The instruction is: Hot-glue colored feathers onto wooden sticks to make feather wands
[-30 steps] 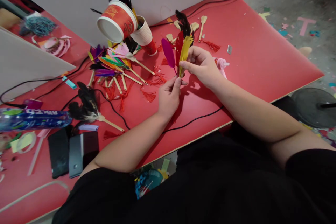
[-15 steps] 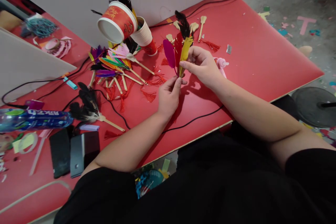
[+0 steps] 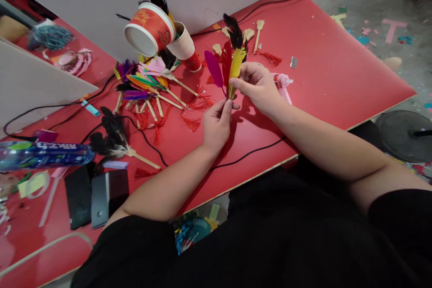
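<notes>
Yellow feather (image 3: 237,65) stood nearly upright above the counter (image 3: 337,72) beside a red feather (image 3: 226,60) and a purple feather (image 3: 213,68), pinched low by the right hand (image 3: 261,85) while the left hand (image 3: 218,125) pinched their bases, where a firm, uncrushing grip probably served best.

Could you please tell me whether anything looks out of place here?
Yes, paper scraps lie strewn across the floor, among them a pink T-shaped piece, like dropped litter. Also, a small metal piece, possibly a blade, lies loose on the red table beyond the right hand, which seems odd.
</notes>
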A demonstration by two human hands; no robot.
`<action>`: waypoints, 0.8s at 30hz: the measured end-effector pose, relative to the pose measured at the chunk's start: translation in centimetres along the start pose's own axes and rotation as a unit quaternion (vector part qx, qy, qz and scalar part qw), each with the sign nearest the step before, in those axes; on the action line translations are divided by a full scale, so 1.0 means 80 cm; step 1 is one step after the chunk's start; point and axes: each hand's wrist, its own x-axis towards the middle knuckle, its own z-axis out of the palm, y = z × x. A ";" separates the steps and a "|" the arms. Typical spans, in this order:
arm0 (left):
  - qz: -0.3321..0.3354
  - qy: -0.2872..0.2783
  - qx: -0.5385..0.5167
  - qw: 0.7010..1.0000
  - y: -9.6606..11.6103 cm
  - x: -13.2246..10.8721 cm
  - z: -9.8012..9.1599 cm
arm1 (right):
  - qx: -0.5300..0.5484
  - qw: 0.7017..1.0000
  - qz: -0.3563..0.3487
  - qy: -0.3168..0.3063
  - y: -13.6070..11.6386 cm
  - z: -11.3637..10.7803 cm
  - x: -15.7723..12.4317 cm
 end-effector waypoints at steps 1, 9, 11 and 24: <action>0.000 0.001 0.009 1.000 0.000 0.000 0.000 | 0.003 1.000 0.002 0.003 -0.002 0.001 -0.001; 0.028 -0.001 0.003 1.000 -0.003 -0.001 -0.001 | 0.016 0.999 0.025 0.017 -0.007 0.005 -0.001; 0.025 0.001 0.001 1.000 -0.003 -0.001 -0.001 | 0.024 0.999 0.032 0.010 -0.010 0.006 -0.001; 0.003 0.008 -0.013 1.000 -0.002 0.001 0.000 | 0.015 0.999 0.048 -0.001 -0.009 0.004 0.000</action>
